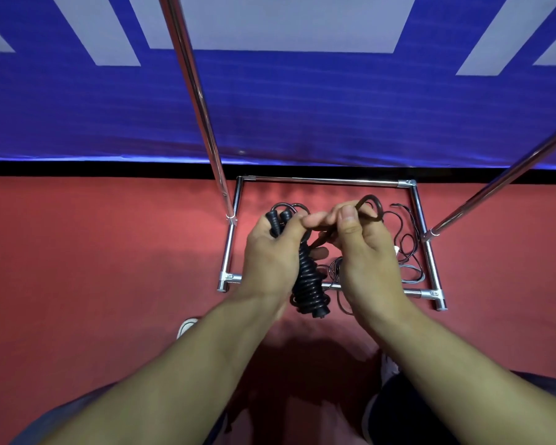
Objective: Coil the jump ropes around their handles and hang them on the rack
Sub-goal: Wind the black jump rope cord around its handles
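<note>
The left grip (pixel 272 248) was curled round the paired handles (pixel 278 220) of the coiled jump rope (pixel 308 281); beside it, the right grip (pixel 360 239) pinched the limp, springy tail loop (pixel 371 203), best held near the coils.

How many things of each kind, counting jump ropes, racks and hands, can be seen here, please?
Coiled jump rope, gripped by both hands: 1
Loose thin rope on the floor: 1, perhaps more in the tangle
Chrome rack: 1
Hands: 2, left hand, right hand
Total: 5
</note>
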`<state>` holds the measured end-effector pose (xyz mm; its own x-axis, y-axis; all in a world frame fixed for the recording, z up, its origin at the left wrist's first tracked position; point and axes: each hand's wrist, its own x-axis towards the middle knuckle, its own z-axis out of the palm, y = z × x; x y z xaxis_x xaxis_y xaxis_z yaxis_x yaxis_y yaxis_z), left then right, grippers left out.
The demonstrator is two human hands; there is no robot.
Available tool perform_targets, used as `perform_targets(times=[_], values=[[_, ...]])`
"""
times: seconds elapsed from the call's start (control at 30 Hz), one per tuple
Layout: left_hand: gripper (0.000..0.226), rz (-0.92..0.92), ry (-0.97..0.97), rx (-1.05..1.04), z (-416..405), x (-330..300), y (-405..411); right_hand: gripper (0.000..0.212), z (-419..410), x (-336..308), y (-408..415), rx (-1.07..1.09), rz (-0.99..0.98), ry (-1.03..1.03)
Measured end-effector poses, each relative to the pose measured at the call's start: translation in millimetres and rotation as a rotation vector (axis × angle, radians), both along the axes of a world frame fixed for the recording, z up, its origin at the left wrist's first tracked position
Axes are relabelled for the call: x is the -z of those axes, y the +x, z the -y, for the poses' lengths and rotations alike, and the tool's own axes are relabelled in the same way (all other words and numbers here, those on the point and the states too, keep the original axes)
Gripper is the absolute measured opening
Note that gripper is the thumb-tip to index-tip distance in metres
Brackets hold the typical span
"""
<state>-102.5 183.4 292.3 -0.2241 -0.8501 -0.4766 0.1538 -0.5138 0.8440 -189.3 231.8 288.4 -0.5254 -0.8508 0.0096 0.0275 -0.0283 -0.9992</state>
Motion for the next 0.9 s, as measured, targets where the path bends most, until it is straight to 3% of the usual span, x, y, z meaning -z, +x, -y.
perform_targets(times=[0.2, 0.33, 0.43, 0.53, 0.7, 0.9], values=[[0.005, 0.054, -0.057, 0.039, 1.9, 0.3, 1.5, 0.022, -2.7, -11.9, -3.2, 0.008, -0.118, -0.043], [0.008, 0.107, -0.056, 0.081, 2.2, 3.3, 2.2, 0.041, -9.1, -11.6, -2.3, -0.183, -0.202, 0.131], [0.01, 0.134, -0.05, 0.081, 7.0, 4.4, 5.7, 0.047, -10.5, -7.4, -4.5, -0.266, -0.249, 0.152], [0.014, 0.149, -0.083, 0.114, 6.4, 5.7, 6.5, 0.045, -8.4, -6.1, -1.9, -0.234, -0.304, 0.069], [0.016, 0.169, -0.126, 0.16, 5.4, 4.0, 7.2, 0.023, -4.7, -7.0, -5.5, -0.108, -0.201, 0.015], [0.013, 0.164, -0.133, 0.132, 4.7, 0.1, 10.2, 0.032, -5.4, -6.3, -5.4, -0.101, -0.179, 0.058]])
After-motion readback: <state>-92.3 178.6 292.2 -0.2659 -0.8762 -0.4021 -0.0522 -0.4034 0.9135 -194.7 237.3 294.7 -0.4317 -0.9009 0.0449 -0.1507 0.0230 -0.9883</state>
